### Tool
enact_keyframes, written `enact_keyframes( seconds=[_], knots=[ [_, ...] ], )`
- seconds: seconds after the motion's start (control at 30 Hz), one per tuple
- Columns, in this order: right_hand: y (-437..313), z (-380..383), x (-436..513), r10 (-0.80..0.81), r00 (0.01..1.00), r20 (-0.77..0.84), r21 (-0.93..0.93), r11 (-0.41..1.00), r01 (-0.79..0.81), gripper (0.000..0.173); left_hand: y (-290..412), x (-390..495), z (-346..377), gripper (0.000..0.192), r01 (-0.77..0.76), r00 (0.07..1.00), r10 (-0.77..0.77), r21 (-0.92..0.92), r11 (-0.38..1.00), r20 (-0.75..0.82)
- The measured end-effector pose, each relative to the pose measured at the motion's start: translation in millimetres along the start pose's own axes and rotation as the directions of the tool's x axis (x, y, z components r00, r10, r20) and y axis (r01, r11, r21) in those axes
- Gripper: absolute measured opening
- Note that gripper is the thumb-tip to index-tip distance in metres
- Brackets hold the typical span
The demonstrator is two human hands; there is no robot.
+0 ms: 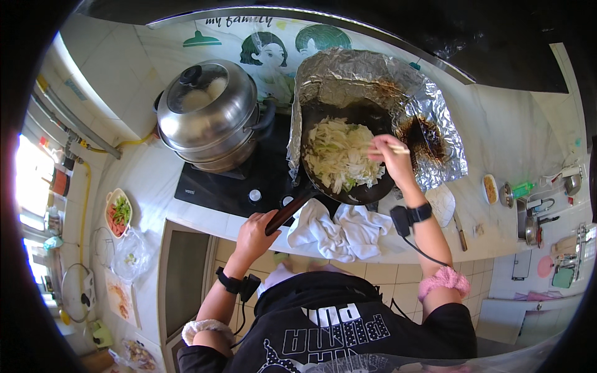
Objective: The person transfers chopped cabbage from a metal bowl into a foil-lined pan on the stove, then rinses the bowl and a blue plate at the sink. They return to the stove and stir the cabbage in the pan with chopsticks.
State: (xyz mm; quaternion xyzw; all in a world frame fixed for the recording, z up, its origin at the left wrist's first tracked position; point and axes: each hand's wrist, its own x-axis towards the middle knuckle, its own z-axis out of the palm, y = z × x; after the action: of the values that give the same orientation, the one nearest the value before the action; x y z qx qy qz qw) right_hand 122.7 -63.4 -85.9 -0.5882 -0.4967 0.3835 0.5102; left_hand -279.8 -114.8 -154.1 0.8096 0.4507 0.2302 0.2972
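My left hand [255, 235] grips the dark handle [290, 213] of a black frying pan [368, 195] on the right side of the gas stove. Pale shredded vegetable [338, 149], perhaps cabbage, with some green bits fills much of the pan. Over its right side, my right hand [388, 151] holds light-coloured chopsticks [399, 149]; the hand is slightly blurred, and the tips are hard to make out against the food. A crumpled foil splash guard [322, 74] stands behind and beside the pan, stained brown on the right.
A lidded steel steamer [205, 116] occupies the left burner of the black cooktop [210, 189]. White cloths [336, 228] lie at the counter's front edge. To the right is a knife [460, 235]; to the left, a dish of chopped red and green food [119, 214]. The range hood [419, 42] overhangs.
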Motion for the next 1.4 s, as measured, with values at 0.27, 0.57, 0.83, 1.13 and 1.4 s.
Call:
enact_keyframes(
  seconds=[0.27, 0.57, 0.83, 1.13, 1.4],
  knots=[
    [72, 91, 37, 0.067, 0.962, -0.264, 0.254, 0.967, 0.002, 0.016, -2, 0, -2, 0.057, 0.0, 1.0, 0.0, -0.059, 0.998, 0.007],
    [31, 35, 2, 0.001, 0.992, -0.126, 0.118, 0.993, 0.014, 0.015, -5, 1, 1, 0.059, -0.005, 1.0, 0.005, -0.078, 0.997, 0.001],
    [68, 28, 67, 0.204, 0.801, -0.562, 0.389, 0.921, 0.038, 0.012, -3, -1, 0, 0.06, 0.024, 0.999, -0.022, -0.074, 0.997, 0.03],
    [86, 104, 55, 0.215, 0.854, -0.474, 0.451, 0.892, 0.025, 0.013, -2, 0, -1, 0.06, 0.036, 0.998, -0.033, -0.074, 0.997, 0.047],
    [67, 55, -33, 0.125, 0.992, 0.017, 0.164, 0.978, -0.126, 0.013, -6, 2, 1, 0.059, -0.025, 1.0, 0.025, -0.061, 0.998, 0.001]
  ],
)
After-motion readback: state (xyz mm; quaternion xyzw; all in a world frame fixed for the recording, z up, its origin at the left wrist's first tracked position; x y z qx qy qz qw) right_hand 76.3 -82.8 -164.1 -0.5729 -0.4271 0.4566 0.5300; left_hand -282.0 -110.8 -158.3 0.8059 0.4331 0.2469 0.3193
